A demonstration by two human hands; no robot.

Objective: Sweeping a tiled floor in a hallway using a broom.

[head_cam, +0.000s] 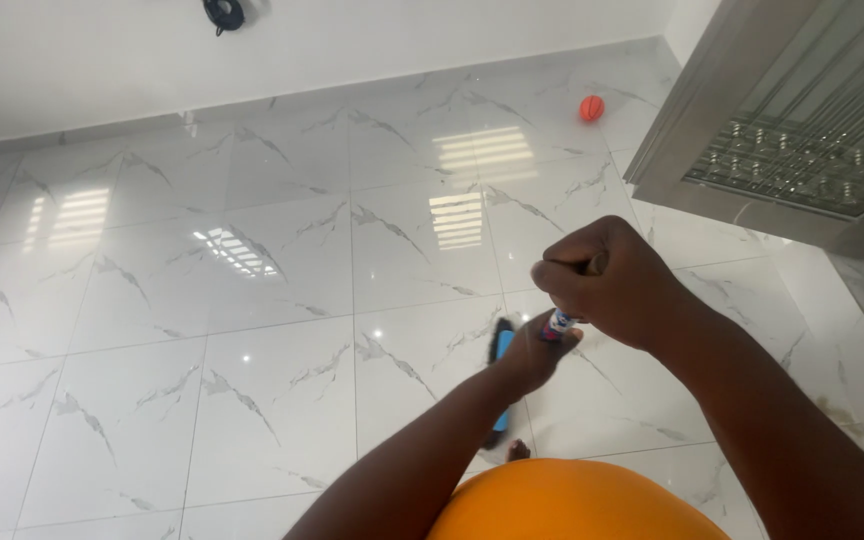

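My right hand point(612, 280) is clenched around the top end of a long broom handle point(559, 322), seen almost end-on. Just below it my left hand point(534, 352) grips the same handle lower down. The broom's head point(501, 345), blue with dark bristles, rests on the white marble-pattern floor point(252, 300) right under my hands. Most of the handle is hidden behind my hands and left forearm. An orange garment fills the bottom of the view.
A small orange ball point(591, 108) lies on the floor near the far wall. A metal-framed glass door point(802, 130) stands at the upper right. A dark round fitting point(223, 13) is on the white wall.
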